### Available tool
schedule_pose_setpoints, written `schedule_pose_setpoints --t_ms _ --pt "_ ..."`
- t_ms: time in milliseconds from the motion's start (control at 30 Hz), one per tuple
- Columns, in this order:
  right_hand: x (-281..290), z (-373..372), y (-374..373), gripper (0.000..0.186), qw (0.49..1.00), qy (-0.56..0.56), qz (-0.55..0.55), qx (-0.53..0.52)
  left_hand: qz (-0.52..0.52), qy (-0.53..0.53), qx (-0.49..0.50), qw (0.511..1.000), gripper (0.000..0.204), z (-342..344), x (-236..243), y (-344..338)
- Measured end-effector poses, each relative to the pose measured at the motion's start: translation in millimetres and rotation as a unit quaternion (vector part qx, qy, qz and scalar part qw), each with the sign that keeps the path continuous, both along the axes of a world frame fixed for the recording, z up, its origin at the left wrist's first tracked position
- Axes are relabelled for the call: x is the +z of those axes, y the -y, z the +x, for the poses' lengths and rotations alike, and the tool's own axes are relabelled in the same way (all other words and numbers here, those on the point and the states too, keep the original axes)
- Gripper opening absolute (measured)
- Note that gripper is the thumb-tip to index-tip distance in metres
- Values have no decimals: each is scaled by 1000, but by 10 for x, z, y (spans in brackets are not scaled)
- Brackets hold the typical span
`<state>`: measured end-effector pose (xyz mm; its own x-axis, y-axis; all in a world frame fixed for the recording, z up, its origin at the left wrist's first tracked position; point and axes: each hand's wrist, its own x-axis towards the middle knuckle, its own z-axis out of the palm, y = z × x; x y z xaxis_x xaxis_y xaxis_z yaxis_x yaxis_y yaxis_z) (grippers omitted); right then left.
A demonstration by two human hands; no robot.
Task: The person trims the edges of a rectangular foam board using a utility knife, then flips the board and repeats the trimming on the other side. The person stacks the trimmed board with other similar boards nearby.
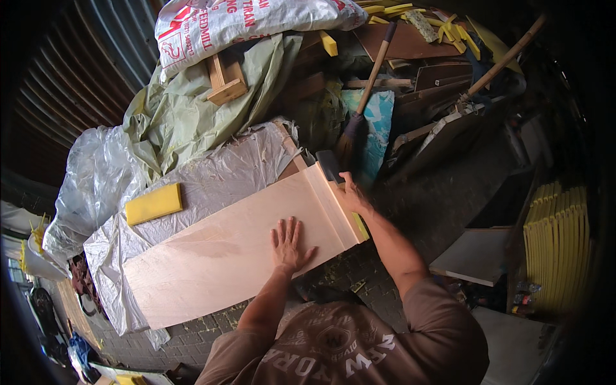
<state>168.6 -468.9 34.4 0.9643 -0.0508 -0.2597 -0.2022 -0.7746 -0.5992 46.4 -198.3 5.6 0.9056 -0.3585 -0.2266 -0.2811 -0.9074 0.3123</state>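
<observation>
My left hand (292,247) lies flat with fingers spread on a long, pale wooden board (212,263). Along the board's right end runs a raised, stepped strip of wood (333,205). My right hand (350,196) is closed at that end, against a dark, rounded block-like tool (329,165) that stands at the far corner. Most of its fingers are hidden, and the tool's exact kind is not clear. A narrow yellow-green edge (363,228) shows beside the strip, below my right hand.
Clear plastic sheeting (119,269) covers the surface under the board, with a yellow block (154,204) on it. Behind are a tarp (192,122), a white printed sack (256,25), a broom (369,90) and scrap wood. Stacked yellow strips (557,250) stand at right.
</observation>
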Motion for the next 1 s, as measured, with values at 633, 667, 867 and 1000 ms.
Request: schedule_pose_setpoints --t_ms 633,667,867,1000 --pt "157 -1250 276 57 998 -19 -33 51 -10 -7 18 1000 100 34 -80 -103" --pt "188 -1748 445 59 997 -74 -20 30 -19 -5 19 1000 99 34 -78 -111" --pt "620 -1452 497 54 993 -73 86 -41 1 -23 22 999 98 47 12 -101" --pt "327 46 208 50 999 10 45 12 -15 6 7 1000 97 61 2 2"
